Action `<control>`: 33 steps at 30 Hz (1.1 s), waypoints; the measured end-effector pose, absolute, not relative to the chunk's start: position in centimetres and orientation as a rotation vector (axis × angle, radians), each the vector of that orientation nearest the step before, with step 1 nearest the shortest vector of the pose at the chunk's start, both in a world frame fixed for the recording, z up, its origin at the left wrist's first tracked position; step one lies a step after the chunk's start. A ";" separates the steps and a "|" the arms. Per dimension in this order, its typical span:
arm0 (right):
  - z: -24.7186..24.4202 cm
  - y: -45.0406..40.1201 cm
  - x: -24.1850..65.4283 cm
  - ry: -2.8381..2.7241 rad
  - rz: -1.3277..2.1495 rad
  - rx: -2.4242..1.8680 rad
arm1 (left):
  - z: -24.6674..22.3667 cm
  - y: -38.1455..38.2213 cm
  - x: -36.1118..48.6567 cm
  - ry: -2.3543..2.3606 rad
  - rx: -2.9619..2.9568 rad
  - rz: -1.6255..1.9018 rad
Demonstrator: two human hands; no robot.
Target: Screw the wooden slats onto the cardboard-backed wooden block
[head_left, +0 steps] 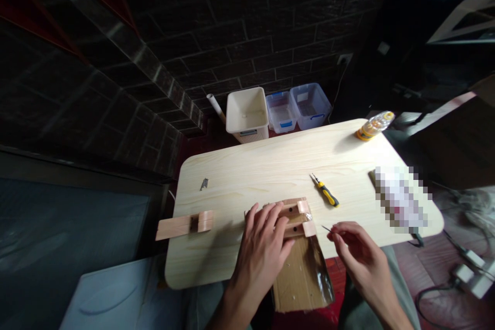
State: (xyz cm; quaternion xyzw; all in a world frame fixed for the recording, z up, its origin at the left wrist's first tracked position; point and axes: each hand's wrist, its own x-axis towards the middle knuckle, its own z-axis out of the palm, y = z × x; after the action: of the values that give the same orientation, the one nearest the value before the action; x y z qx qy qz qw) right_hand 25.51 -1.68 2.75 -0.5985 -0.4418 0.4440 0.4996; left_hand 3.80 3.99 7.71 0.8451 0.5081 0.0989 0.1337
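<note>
My left hand (263,242) lies palm down with its fingers spread over two small wooden pieces (292,229), each with a dark hole or recess. They rest on a piece of cardboard (299,278) that overhangs the table's near edge. My right hand (358,252) is closed in a pinch on a thin, dark screw (326,228), pointing left, just right of the wooden pieces. A yellow-and-black screwdriver (325,193) lies on the table beyond my right hand. Several dark screws (204,183) lie in a small pile at the left.
The pale wooden table (270,165) also carries another wooden piece (178,225) past its left edge, a bottle (375,125) at the far right and a blurred-out object (400,198). Beyond it stand a cream bin (247,108) and clear tubs (309,105). Power strips (474,268) lie at right.
</note>
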 end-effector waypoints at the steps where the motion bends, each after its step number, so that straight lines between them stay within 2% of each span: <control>1: 2.9 -1.7 25.5 -1.069 1.071 -1.447 | 7.8 3.9 3.8 1.469 2.455 0.294; 10: 4.6 -3.4 25.3 -1.094 1.041 -1.432 | 10.6 1.1 3.2 1.377 2.361 0.577; 21: 7.1 -7.2 21.5 -1.469 1.250 -1.255 | 7.7 -6.3 4.2 1.412 2.109 0.886; 29: 8.6 -8.2 20.9 -1.488 1.293 -1.215 | 8.4 -6.8 3.2 1.407 2.199 0.845; 33: 8.7 -8.1 21.8 -1.398 1.194 -1.281 | 9.4 -5.6 2.2 1.387 2.146 0.900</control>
State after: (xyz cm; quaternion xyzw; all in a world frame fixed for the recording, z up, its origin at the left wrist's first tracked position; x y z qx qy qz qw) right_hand 21.80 -8.13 8.67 -0.5146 -0.5617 0.4796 0.4355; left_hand 2.24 -5.63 9.44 0.7738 0.5000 0.3243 0.2147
